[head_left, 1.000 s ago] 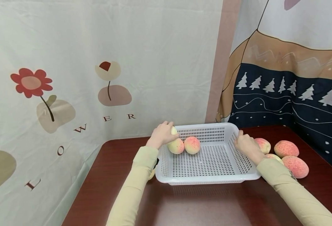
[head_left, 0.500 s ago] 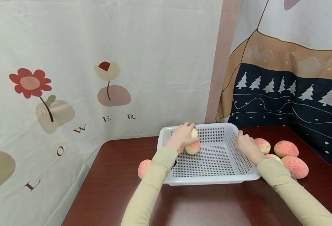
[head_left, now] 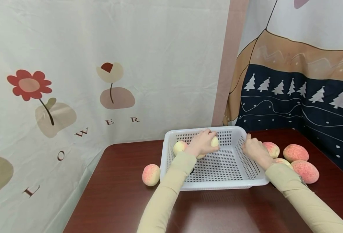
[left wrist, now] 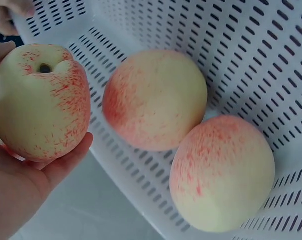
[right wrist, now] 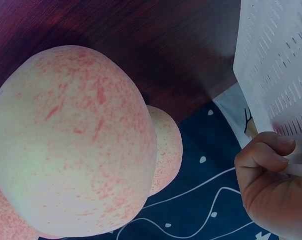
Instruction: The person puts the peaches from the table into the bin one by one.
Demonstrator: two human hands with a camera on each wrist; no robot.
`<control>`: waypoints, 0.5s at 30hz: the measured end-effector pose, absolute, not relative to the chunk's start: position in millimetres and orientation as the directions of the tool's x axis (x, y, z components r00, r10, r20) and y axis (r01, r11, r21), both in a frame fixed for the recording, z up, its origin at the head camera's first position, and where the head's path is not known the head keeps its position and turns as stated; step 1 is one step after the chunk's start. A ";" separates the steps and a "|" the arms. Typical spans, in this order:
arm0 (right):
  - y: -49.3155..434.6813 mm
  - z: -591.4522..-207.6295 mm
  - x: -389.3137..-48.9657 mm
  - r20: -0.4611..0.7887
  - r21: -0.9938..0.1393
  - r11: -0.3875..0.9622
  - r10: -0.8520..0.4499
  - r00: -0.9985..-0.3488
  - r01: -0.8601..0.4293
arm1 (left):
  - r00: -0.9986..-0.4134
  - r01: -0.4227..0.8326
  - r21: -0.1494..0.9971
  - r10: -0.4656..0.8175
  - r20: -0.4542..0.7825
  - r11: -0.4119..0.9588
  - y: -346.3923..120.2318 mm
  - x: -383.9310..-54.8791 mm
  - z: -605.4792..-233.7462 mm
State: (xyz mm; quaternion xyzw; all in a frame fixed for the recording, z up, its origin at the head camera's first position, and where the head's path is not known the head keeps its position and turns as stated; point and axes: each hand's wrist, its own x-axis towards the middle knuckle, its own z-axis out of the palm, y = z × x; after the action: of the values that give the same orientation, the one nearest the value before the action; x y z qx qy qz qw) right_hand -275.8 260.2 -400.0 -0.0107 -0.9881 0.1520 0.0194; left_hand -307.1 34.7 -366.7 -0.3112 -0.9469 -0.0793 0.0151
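My left hand (head_left: 201,142) holds a yellow-and-pink peach (head_left: 214,142) above the white plastic basket (head_left: 218,185). In the left wrist view the fingers and thumb are wrapped around this peach, its stem hollow facing up. Beneath and beside it, two more peaches rest against each other on the slotted basket floor; one peach (left wrist: 155,100) is closer to the hand and the other peach (left wrist: 221,174) lies by the wall. My right hand (head_left: 256,150) grips the basket's right rim, its fingers (right wrist: 263,154) curled over the edge in the right wrist view.
One peach (head_left: 151,175) lies on the dark red table (head_left: 116,194) left of the basket. Several peaches (head_left: 305,171) are grouped on the right, close to the right forearm. A printed cloth (head_left: 174,64) hangs behind the table's far edge.
The left hand has carried its peach rightward across the basket from the left rim. That uncovers the peach on the table at left. The right hand keeps its hold on the rim.
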 end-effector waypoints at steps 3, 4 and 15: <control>260.5 -399.1 -275.9 0.033 -0.295 0.955 0.028 -0.999 0.017 | -0.809 0.588 0.124 0.583 0.074 0.800 39.9 -307.0 -370.5; 260.5 -398.9 -275.9 0.035 -0.292 0.956 0.027 -0.999 0.016 | -0.814 0.581 0.125 0.577 0.071 0.804 41.6 -307.0 -372.0; 260.2 -399.8 -277.2 0.017 -0.292 0.956 0.024 -1.000 0.018 | -0.811 0.585 0.089 0.581 0.067 0.806 56.7 -311.3 -387.8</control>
State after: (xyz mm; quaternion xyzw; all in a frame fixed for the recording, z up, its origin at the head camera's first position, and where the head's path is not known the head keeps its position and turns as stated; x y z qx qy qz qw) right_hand -277.2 260.2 -399.8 -0.0105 -0.9890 0.1473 0.0102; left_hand -311.3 56.7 -387.8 -0.3067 -0.9502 -0.0526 0.0182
